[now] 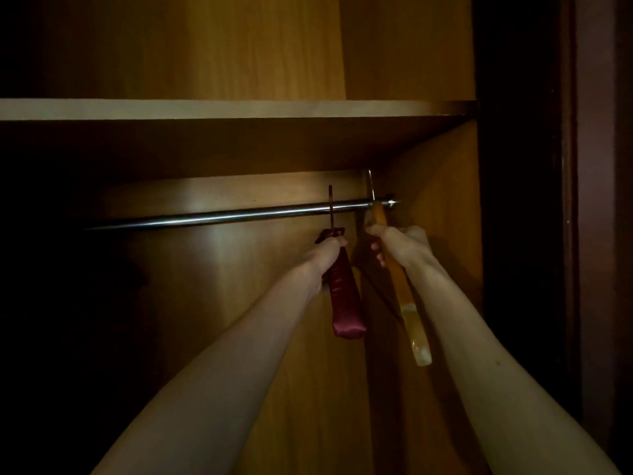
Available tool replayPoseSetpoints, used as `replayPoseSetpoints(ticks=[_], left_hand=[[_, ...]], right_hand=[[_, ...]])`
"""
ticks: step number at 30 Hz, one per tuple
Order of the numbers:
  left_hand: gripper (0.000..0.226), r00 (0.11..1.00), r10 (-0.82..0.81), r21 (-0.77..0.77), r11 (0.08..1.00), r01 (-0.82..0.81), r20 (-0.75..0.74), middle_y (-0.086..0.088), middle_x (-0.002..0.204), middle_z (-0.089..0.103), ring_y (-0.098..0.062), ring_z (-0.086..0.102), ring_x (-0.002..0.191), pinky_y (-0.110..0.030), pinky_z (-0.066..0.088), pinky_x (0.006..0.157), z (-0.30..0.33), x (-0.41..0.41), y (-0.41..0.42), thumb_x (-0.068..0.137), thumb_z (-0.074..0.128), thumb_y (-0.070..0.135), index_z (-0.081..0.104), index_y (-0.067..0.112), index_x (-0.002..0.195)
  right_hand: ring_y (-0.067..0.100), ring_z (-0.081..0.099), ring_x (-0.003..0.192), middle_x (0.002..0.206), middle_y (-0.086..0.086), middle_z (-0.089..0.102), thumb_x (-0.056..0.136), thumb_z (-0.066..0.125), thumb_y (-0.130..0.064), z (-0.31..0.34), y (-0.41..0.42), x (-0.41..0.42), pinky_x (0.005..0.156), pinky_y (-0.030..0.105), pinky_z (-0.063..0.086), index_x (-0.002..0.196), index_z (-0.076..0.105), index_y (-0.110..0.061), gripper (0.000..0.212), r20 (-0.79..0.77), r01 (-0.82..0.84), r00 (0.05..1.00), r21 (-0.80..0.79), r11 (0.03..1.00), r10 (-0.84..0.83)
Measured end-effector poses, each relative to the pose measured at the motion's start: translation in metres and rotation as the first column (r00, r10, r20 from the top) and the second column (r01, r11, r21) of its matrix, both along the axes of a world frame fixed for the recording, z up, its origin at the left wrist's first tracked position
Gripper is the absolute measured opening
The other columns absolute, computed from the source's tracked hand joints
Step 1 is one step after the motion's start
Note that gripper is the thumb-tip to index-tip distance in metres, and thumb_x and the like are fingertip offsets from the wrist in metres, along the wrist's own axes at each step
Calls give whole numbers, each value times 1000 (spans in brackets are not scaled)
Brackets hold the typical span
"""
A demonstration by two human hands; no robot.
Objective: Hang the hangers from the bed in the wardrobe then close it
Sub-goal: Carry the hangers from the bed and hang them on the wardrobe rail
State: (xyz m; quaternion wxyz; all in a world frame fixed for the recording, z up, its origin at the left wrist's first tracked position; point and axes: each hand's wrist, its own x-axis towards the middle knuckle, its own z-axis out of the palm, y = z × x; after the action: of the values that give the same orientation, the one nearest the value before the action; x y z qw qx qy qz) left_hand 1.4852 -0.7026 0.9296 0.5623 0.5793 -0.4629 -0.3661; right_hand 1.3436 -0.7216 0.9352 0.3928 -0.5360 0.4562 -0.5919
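Note:
A metal rail (212,216) runs across the open wardrobe under a wooden shelf (219,109). A dark red padded hanger (344,303) has its hook over the rail; my left hand (329,252) grips it just below the hook. To the right, a pale wooden hanger (411,320) with a silver hook sits at the rail's right end. My right hand (400,243) holds it near the top, fingers curled round the wood. Both arms reach up from below.
The wardrobe's right side panel (455,207) stands close beside the wooden hanger. A dark door or frame edge (568,200) rises at the far right. The left part of the rail is bare and in shadow.

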Motion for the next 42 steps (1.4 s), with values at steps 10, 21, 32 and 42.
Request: replayPoseSetpoints(ticks=[10, 21, 32, 42], left_hand=[[25, 991, -130, 87, 988, 129, 5, -8, 80, 62, -19, 59, 68, -29, 50, 63, 19, -8, -53, 103, 47, 28, 57, 14, 84], [30, 997, -75, 97, 992, 78, -30, -12, 90, 70, -27, 66, 85, -40, 57, 89, -3, -29, -76, 100, 46, 32, 68, 12, 96], [25, 1000, 4, 84, 996, -2, -21, -14, 100, 74, -31, 70, 102, -46, 57, 96, -9, -36, -85, 96, 53, 32, 67, 12, 101], [52, 999, 15, 28, 1000, -14, -32, -7, 109, 74, -24, 69, 100, -40, 59, 91, -53, -30, -62, 89, 50, 67, 68, 21, 105]], right_hand=[[13, 55, 49, 66, 3, 66, 85, 75, -27, 8, -55, 11, 45, 25, 45, 88, 71, -7, 21, 6, -7, 1000, 125, 992, 6], [13, 53, 43, 62, 5, 65, 88, 73, -28, -5, -70, -1, 38, 19, 42, 81, 68, -7, 23, 4, -101, 995, 194, 976, 102], [16, 58, 48, 65, 5, 67, 83, 74, -28, -19, -72, -12, 45, 21, 45, 86, 72, -6, 22, -58, -141, 986, 198, 970, 155], [22, 67, 104, 122, 3, 70, 76, 66, -66, -71, -56, -9, 92, 34, 52, 129, 66, -25, 67, 20, -228, 973, 234, 945, 230]])
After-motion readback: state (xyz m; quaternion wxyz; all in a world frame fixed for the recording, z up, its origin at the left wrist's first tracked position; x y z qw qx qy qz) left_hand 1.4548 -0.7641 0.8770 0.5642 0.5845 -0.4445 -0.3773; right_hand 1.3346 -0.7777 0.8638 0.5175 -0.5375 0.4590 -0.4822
